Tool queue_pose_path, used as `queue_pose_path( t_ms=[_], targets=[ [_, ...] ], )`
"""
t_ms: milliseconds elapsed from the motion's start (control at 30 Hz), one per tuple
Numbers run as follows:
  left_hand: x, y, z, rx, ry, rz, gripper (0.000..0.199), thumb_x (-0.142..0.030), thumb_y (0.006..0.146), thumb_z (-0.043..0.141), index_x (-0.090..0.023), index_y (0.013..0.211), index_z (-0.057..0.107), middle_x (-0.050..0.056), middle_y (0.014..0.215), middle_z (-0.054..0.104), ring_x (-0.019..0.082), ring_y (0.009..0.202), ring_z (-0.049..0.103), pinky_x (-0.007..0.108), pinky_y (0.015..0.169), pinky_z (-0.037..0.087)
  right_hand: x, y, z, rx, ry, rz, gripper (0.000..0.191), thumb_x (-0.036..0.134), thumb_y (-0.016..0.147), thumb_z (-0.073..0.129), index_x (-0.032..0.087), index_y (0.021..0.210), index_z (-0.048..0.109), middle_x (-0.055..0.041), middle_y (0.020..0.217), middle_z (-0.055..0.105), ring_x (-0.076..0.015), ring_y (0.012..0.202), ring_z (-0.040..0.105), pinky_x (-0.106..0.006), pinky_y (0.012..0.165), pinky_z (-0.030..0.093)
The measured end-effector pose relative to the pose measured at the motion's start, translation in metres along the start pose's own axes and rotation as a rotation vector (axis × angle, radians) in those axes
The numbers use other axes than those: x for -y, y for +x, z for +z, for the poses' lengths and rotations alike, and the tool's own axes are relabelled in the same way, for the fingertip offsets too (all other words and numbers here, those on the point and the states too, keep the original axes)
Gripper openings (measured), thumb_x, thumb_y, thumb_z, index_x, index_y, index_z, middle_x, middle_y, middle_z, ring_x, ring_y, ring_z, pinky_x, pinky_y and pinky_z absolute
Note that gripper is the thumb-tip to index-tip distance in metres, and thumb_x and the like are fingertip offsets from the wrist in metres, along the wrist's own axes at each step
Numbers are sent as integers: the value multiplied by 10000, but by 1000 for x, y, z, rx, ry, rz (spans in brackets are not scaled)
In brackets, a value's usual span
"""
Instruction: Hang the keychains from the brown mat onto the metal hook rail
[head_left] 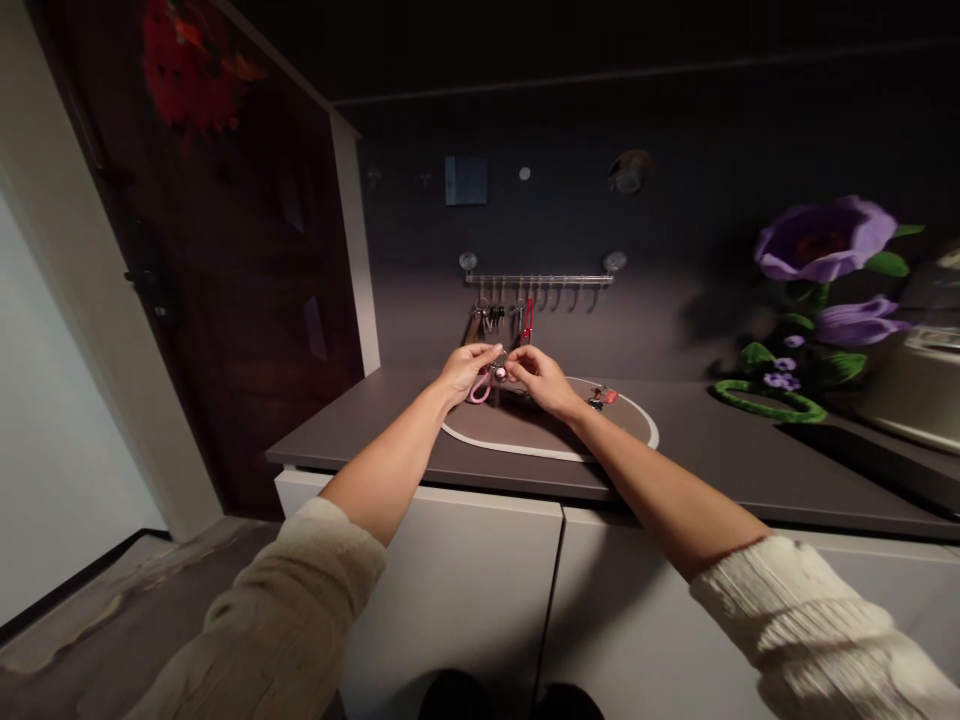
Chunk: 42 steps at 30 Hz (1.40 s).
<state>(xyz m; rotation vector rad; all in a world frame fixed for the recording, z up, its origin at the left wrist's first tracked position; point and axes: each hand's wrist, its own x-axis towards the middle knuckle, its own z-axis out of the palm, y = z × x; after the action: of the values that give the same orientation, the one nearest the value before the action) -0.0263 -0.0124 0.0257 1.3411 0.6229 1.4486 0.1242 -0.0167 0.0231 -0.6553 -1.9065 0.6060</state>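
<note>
Both hands meet over an oval brown mat with a white rim (517,449). Between them is a keychain with a small round pinkish charm (501,374) and a pink loop strap (481,390) hanging down. My left hand (466,372) pinches the top of it, near what looks like a thin metal ring. The fingertips of my right hand (546,381) are closed at the charm's right side. Just behind, a hook rail (540,280) on the wall carries several keys (493,318) and a red strap (529,318); its right-hand hooks are bare.
A small dark item with a red tag (611,397) lies on the mat's right part. Farther right on the counter (690,440) stand purple artificial flowers (825,245) with a green base (772,402), beside a large light-coloured object (911,385). A dark door (247,300) is at left.
</note>
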Motion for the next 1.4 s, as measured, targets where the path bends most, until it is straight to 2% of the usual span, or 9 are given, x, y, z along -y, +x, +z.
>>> queue_pose_path(
  t_ms=[233,367,533,633,767,967,1167,1400],
  targets=[
    [-1,-1,4,7,-70,-16,347,-346,543,748,-100,734,596,7,581,602,104,517,562,275,565,484,-5,2,1,-9,105,32,255,426,736,542,177,789,542,-4,736,585,-120,692,539,-278,711,440],
    [1,1,3,-16,-26,-10,341,-348,555,742,-98,755,623,12,602,604,89,527,552,233,543,452,-4,3,0,-61,144,49,259,424,716,569,170,763,549,0,710,565,-118,691,526,-285,733,438],
    [2,2,3,-4,7,-23,355,-379,601,705,-111,826,646,27,673,619,78,568,539,219,571,422,-4,4,1,-90,318,131,272,426,673,610,181,745,517,17,736,525,-98,699,518,-287,759,459],
    [4,4,2,-49,79,-8,349,-399,651,655,-129,873,646,16,700,600,59,568,492,196,557,390,-4,5,-1,-123,348,165,296,442,657,616,187,750,497,26,736,505,-91,696,510,-281,749,465],
    [8,6,0,-164,354,65,336,-435,738,535,-142,871,631,11,697,574,72,579,461,190,539,343,-5,6,-5,-165,350,178,303,451,664,599,192,754,472,38,735,483,-79,687,490,-270,734,464],
    [14,1,-1,-314,964,265,335,-390,839,359,-151,714,558,22,661,558,120,637,481,231,606,313,-4,6,-7,-236,357,201,293,452,673,582,201,754,453,29,749,491,-93,702,490,-280,720,471],
    [19,-2,3,-269,1335,273,338,-321,880,271,-172,734,537,69,774,609,149,713,527,256,622,289,-5,13,-14,-333,440,231,303,449,658,590,200,756,447,30,731,494,-97,685,505,-281,688,479],
    [25,-1,4,-214,1455,288,357,-331,891,252,-180,782,556,77,819,628,158,750,551,262,627,286,-7,26,-26,-375,410,254,270,418,664,579,192,739,451,27,690,500,-90,635,497,-265,632,483]
  ],
)
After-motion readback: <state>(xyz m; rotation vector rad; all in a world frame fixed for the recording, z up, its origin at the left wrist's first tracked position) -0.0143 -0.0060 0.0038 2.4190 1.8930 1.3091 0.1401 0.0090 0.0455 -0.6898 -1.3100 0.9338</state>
